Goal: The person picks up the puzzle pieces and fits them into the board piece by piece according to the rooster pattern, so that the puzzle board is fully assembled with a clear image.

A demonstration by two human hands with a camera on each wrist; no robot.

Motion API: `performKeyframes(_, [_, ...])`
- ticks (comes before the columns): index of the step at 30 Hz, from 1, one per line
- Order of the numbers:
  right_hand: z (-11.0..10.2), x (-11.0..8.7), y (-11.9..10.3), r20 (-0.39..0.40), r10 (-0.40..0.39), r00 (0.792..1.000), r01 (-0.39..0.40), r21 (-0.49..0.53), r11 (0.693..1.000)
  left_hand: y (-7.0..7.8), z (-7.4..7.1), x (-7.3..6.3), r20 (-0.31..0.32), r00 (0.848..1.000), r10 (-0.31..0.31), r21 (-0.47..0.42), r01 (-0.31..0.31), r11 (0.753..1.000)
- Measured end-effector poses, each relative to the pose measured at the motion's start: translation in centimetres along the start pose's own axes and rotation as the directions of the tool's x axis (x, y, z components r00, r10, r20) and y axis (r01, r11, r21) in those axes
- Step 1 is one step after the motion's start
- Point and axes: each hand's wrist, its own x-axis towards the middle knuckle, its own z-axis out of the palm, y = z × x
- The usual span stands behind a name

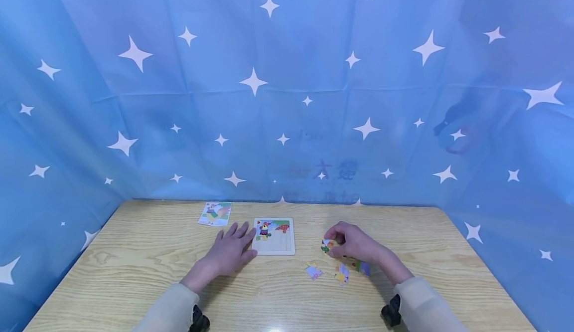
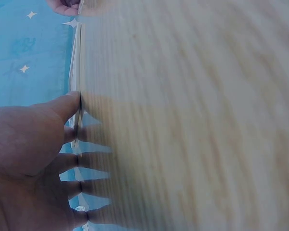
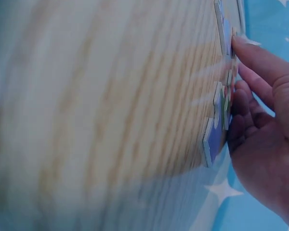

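A white puzzle frame (image 1: pixel 290 245) lies at the middle of the table, with pieces of a rooster picture filling its upper part. My left hand (image 1: pixel 231 250) rests on the table at the frame's left side, fingers spread and thumb near its lower left corner. Over to the right, my right hand (image 1: pixel 356 242) pinches a colourful puzzle piece (image 1: pixel 326 246) between thumb and fingers, low over the table. In the right wrist view other puzzle pieces (image 3: pixel 213 142) lie just beside that hand; the pinched one is mostly hidden there.
Loose puzzle pieces lie nearer the front: a lilac one (image 1: pixel 314 271), a yellow and purple one (image 1: pixel 342 274) and a purple and green one (image 1: pixel 364 267) partly below the right wrist. A rooster picture card (image 1: pixel 215 214) sits at the back left. Behind the table (image 1: pixel 152 252) hangs a blue starred curtain (image 1: pixel 305 122).
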Motion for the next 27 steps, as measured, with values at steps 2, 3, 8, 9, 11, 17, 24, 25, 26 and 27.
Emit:
performKeyframes(2, [0.0,0.03,-0.13,0.003,-0.003,1.0,0.003,0.0,1.0,0.0,0.01,-0.04,0.001,1.0,-0.002,-0.001,0.002,1.0])
performKeyframes(3, [0.01,0.05,-0.15,0.005,-0.004,1.0,0.004,-0.004,1.0,0.0,0.01,-0.06,0.002,1.0,-0.004,-0.002,0.004,1.0])
performKeyframes(8, [-0.02,0.11,-0.24,0.006,-0.019,1.0,0.019,-0.02,1.0,0.03,0.0,-0.07,-0.002,1.0,-0.002,0.0,0.002,1.0])
performKeyframes(9, [-0.03,0.1,-0.28,0.005,-0.022,1.0,0.023,-0.022,0.999,0.04,-0.03,-0.06,-0.004,1.0,0.0,0.002,0.0,1.0])
performKeyframes(11, [-0.05,0.08,-0.4,0.006,-0.03,1.0,0.03,-0.016,0.999,0.02,0.0,-0.02,-0.005,1.0,0.0,0.005,0.0,1.0])
performKeyframes(17, [0.06,0.13,-0.67,0.016,-0.033,0.999,0.033,-0.004,0.999,-0.04,0.02,0.02,-0.006,1.0,0.0,0.006,0.0,1.0])
performKeyframes(24, [0.21,0.28,-0.53,0.015,-0.039,0.999,0.039,-0.032,0.999,-0.03,0.08,-0.03,-0.006,1.0,-0.007,-0.001,0.007,1.0])
performKeyframes(25, [0.22,0.27,-0.52,0.011,-0.038,0.999,0.038,-0.031,0.999,-0.03,0.11,0.01,-0.006,1.0,-0.004,-0.001,0.004,1.0])
performKeyframes(26, [0.22,0.26,-0.52,0.007,-0.035,0.999,0.035,-0.031,0.999,-0.09,0.19,0.07,-0.01,1.0,-0.001,-0.003,0.001,1.0])
performKeyframes(27, [0.23,0.24,-0.51,0.003,-0.031,1.0,0.032,-0.031,0.999,-0.14,0.27,0.1,-0.013,1.0,0.002,-0.002,-0.003,1.0])
